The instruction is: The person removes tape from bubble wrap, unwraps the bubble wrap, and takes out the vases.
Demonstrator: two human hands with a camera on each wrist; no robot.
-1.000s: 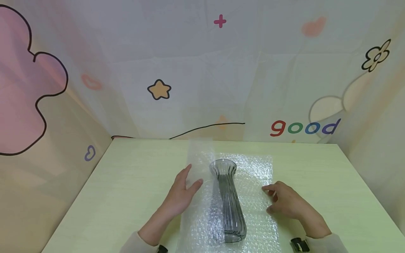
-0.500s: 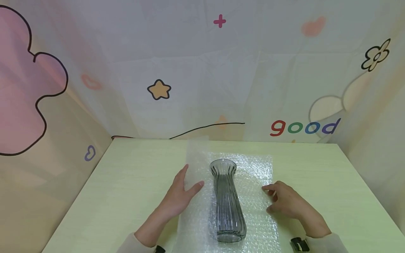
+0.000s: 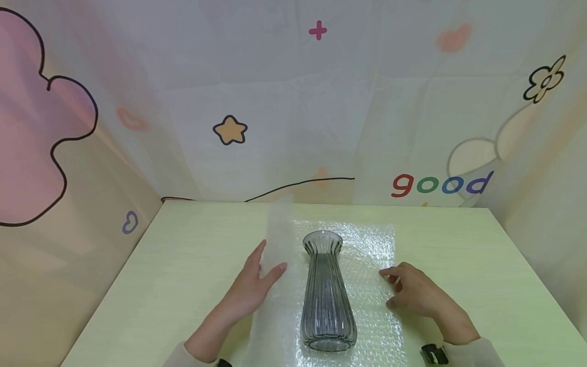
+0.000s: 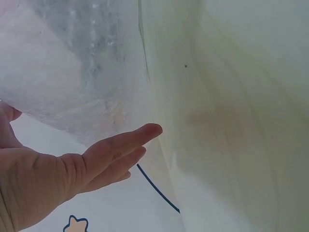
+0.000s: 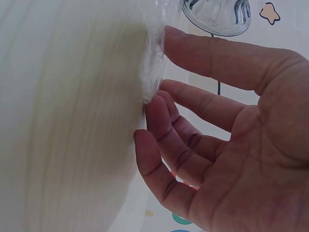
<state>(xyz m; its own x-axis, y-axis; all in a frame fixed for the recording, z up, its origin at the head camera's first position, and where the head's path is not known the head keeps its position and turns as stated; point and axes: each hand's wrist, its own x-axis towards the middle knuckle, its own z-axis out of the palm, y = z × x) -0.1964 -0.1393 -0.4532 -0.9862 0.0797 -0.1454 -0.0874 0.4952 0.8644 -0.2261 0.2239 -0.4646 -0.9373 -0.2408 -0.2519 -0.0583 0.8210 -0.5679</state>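
Vase (image 3: 327,300): lying between the hands on bubble wrap (image 3: 372,300); might roll if the wrap is tugged. Left hand (image 3: 243,293): spread, at the raised flap (image 3: 278,229). Right hand (image 3: 415,293): thumb and fingers apart, opposite edge.

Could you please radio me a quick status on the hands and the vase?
Left hand, fingers extended, by raised side of bubble wrap. Right hand at wrap's opposite edge. Glass vase lying on wrap, uncovered. No obstacle seen.
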